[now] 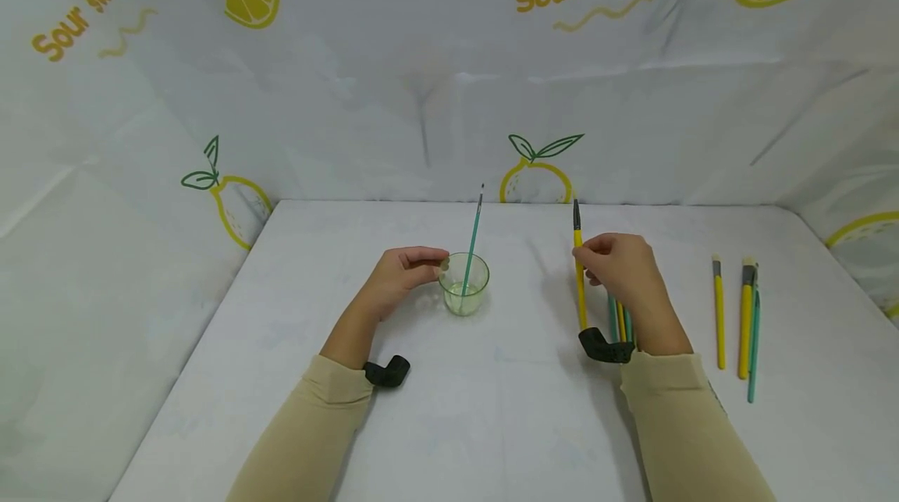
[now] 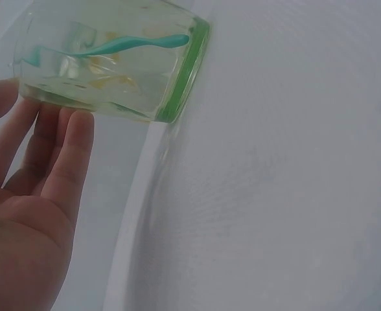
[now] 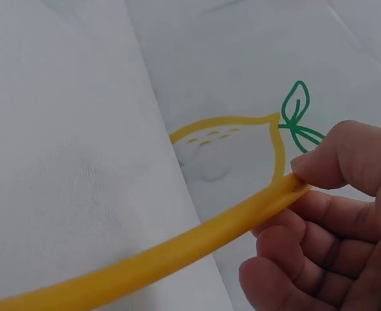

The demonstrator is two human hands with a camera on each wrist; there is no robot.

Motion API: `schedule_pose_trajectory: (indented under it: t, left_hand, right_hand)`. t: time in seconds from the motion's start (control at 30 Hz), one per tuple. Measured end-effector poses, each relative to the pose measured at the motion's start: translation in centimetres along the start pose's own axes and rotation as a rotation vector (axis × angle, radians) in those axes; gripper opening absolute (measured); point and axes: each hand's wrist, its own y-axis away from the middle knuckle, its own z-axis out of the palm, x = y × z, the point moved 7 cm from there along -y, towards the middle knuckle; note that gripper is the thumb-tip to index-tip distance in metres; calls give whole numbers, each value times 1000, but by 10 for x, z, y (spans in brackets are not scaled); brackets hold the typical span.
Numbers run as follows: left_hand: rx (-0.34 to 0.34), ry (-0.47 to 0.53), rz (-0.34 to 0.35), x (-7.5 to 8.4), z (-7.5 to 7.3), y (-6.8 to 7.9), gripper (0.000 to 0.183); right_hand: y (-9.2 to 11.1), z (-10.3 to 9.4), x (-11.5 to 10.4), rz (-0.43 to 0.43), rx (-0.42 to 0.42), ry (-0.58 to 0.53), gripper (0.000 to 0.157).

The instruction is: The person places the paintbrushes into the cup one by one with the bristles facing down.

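Yellow paintbrush (image 1: 580, 275) stands nearly upright, bristles up, its handle pinched between the thumb and index finger of a person's right hand (image 1: 621, 261), while the remaining fingers curl loosely, as the right wrist view shows. Opposite, the person's left hand (image 1: 400, 279) touches the side of a clear, green-tinted glass (image 1: 456, 300), its fingers gently extended and slightly apart, the thumb near the rim. Inside the glass, which stands upright on a white table (image 1: 492, 424), a teal paintbrush (image 1: 473, 240) leans with its bristle end well above the rim. The yellow brush is held to the right of the glass, apart from it. Black wrist devices (image 1: 388, 372) sit at both cuffs, and beige sleeves (image 1: 302, 432) cover the forearms. Beside the right wrist, more teal and yellow brushes (image 1: 613, 318) lie partly hidden, their number unclear. Farther right, three brushes lie on the table: a slim yellow brush (image 1: 719, 322), a broad yellow brush (image 1: 745, 330) and, close along its side, a thin teal brush (image 1: 754, 346). Behind the table hangs a white sheet (image 1: 421, 57) printed with lemons and the words "Sour sweet."
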Motion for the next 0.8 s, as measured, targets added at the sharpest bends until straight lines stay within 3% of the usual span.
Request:
schedule_pose_trajectory:
  t: [0.37,0.8]
  left_hand:
    - [8,-13,-6,1,-1,0,34]
    - [7,-12,3,-1,-1,-2,34]
  right_hand:
    - [1,-2,-4,7,97,-117,37]
    - [0,17,-18,-45,76,-438,31]
